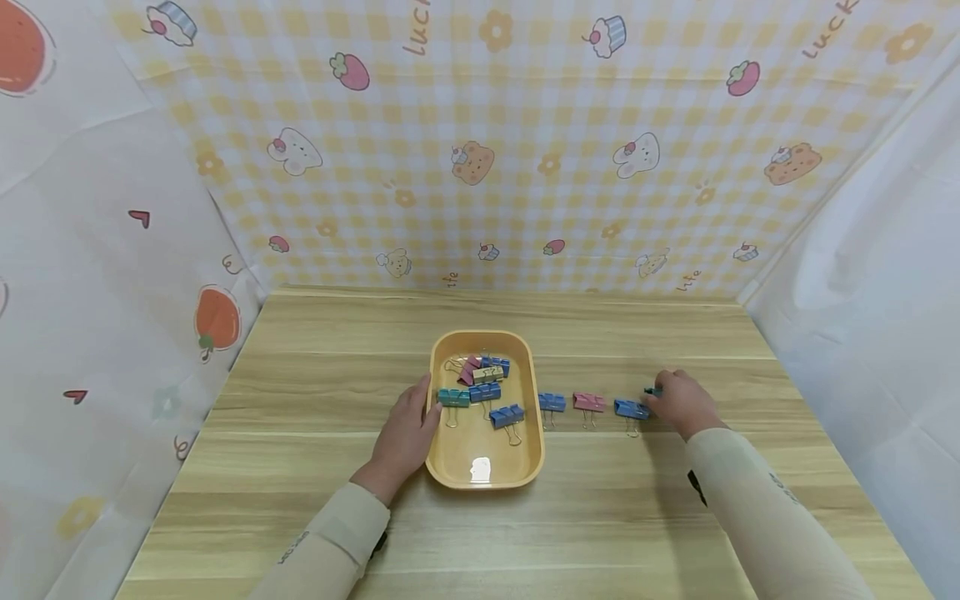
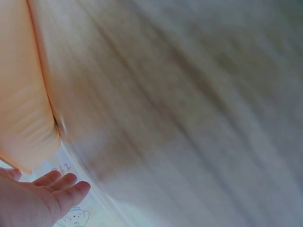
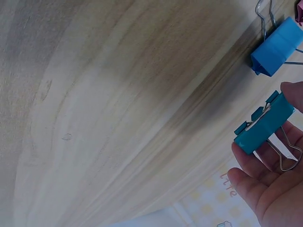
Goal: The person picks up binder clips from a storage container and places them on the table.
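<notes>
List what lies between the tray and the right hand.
Head view shows, in a row: a blue clip nearest the tray, a pink clip, then a second blue clip by the right hand.

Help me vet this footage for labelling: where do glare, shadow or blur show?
Head view: white glare inside the tray, soft shadow on the table beside the right sleeve; left wrist view: table grain blurred; right wrist view: dim, green clip fairly crisp, dark shadow beside the blue clip.
</notes>
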{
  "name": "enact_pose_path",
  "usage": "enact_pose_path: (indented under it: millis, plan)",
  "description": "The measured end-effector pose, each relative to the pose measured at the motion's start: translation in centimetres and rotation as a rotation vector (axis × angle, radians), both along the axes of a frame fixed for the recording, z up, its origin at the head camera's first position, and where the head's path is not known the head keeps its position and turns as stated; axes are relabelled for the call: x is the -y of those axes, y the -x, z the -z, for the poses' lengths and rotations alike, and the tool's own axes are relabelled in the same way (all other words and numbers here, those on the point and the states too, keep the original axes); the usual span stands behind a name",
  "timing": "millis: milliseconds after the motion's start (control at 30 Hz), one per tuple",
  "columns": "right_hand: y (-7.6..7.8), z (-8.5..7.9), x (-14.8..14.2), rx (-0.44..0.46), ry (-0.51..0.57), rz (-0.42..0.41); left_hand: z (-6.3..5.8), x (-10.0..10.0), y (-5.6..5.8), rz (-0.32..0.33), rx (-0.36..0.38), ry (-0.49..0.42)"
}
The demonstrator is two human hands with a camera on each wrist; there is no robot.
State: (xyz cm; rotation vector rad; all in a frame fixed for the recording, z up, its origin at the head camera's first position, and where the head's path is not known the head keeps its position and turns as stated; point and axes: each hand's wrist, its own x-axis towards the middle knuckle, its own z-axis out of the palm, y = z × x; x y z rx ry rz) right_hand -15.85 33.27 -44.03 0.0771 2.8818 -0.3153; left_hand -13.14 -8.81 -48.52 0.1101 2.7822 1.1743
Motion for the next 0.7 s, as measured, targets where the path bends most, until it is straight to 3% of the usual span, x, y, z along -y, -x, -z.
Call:
enact_pose_path:
  millis: [700]
  plan:
    - [-0.5,1.3,-1.2,0.024,-0.012,0.022,-0.1,-0.1,0.0,-0.008,0.011,0.014]
